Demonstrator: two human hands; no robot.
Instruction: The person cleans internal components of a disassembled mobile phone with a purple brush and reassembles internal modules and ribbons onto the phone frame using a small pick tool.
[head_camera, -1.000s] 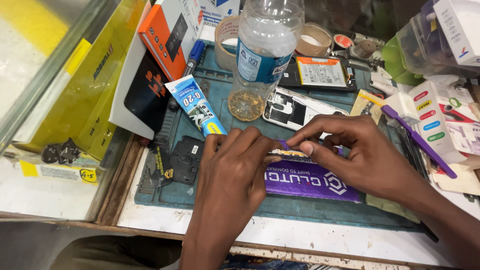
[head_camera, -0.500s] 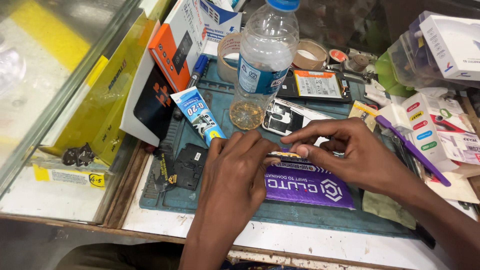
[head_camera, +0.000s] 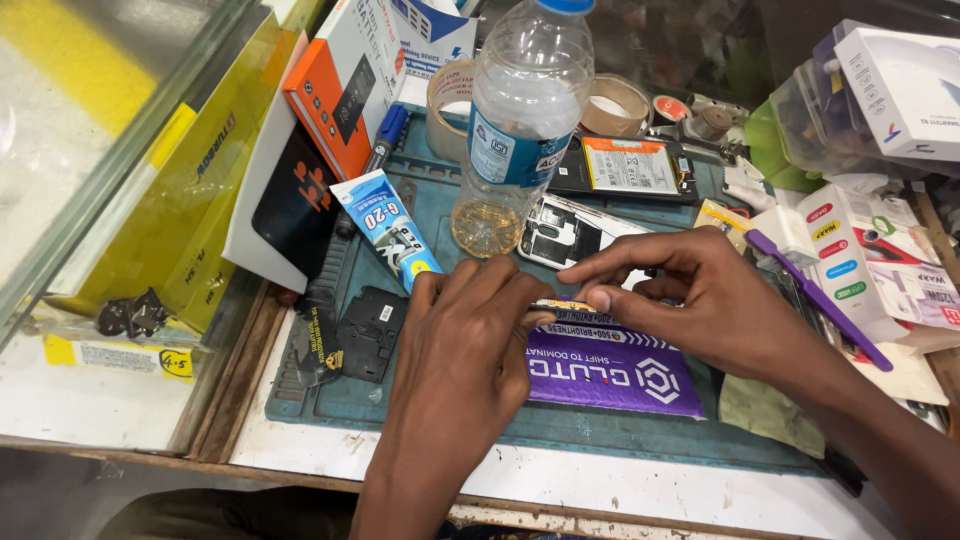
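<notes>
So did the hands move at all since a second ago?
Hardly. The left hand and right hand still pinch the same thin strip over the purple pack, fingertips a little closer together. Nothing was picked up or let go. The bottle, glue tube and mat stayed put; mostly the camera shifted.

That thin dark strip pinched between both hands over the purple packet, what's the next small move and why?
Probably keep both pinches and lower the thin strip onto the teal mat. The left hand holds one end and the right hand the other, level just above the purple packet; the opened phone back and glue tube crowd in close behind.
</notes>
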